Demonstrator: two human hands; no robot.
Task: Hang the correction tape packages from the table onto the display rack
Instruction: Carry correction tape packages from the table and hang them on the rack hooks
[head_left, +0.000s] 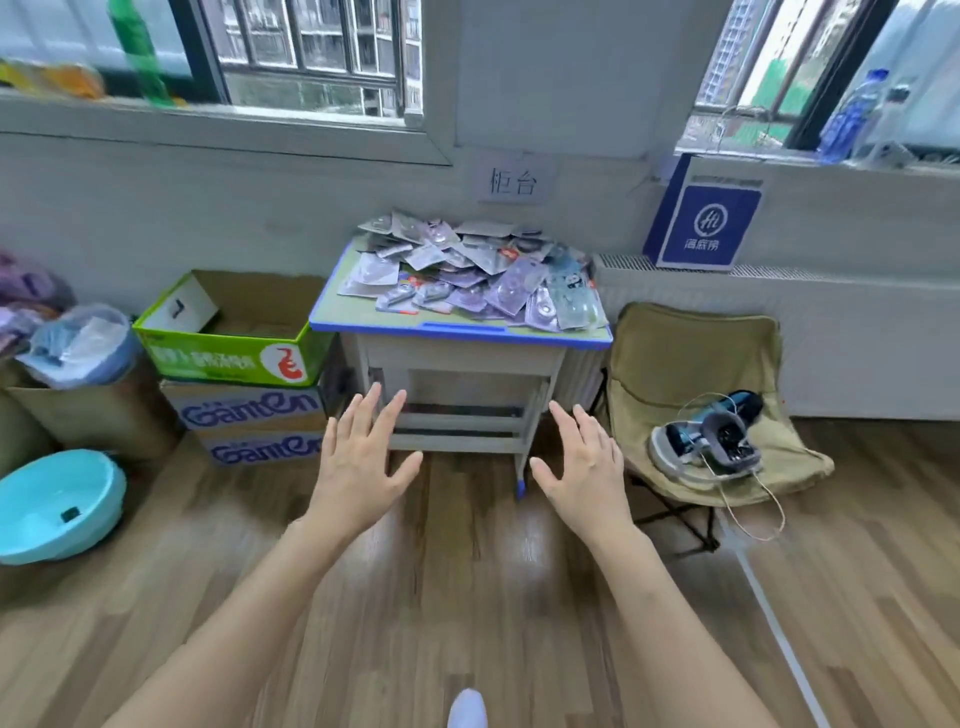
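Wood-plank flooring (467, 597) runs up to a pale wall under two windows in the head view. Against that wall stands a small table (363, 325) with a blue-edged top, and the correction tape packages (467, 265) lie on it in a loose heap, overlapping one another and covering most of the surface.

Both bare arms reach forward, short of the table and below its top. The left hand (358, 462) is spread with straight fingers and holds nothing. The right hand (587, 467) is the same, fingers apart and empty.

Left of the table, a green carton (228, 353) sits on two stacked white boxes (249, 421), with a turquoise basin (52, 504) on the floor nearby. Right of the table, a tan folding chair (696, 353) carries what may be a pair of shoes (701, 447) with a cord; they are too blurred to be sure. A blue bag (701, 218) leans on the radiator ledge.
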